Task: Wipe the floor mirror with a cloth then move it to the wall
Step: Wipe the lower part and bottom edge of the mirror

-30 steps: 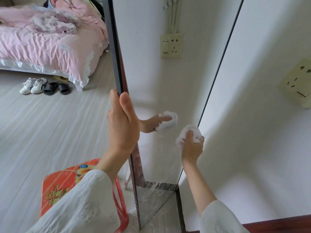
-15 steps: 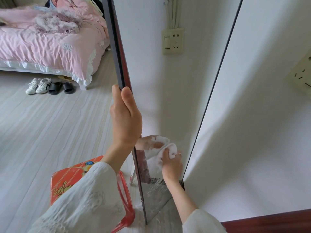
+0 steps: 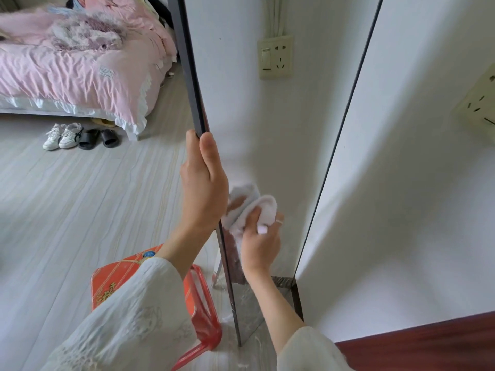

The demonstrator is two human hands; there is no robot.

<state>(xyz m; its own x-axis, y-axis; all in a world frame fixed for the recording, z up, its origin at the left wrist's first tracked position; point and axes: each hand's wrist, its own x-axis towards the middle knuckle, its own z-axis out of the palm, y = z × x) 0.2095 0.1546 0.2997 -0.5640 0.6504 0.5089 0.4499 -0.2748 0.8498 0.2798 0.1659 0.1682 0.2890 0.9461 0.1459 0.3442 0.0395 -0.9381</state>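
Left hand (image 3: 205,180) wraps the mirror (image 3: 267,145) by its dark left edge, holding it upright on the floor beside the wall (image 3: 417,183); right hand (image 3: 261,242) clutches the cloth (image 3: 263,207), pressing it low on the glass.

A bed (image 3: 80,76) with pink bedding stands far left; white sneakers (image 3: 63,135) and black slippers (image 3: 98,138) sit beside it. A red stool (image 3: 203,311) stands nearby.

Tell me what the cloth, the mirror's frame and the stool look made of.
Cloth: soft white terry-like fabric, bunched into plush folds. Frame: thin, dark, smooth strip, probably metal, though painted wood is possible. Stool: glossy red translucent legs, likely plastic, with a printed seat.
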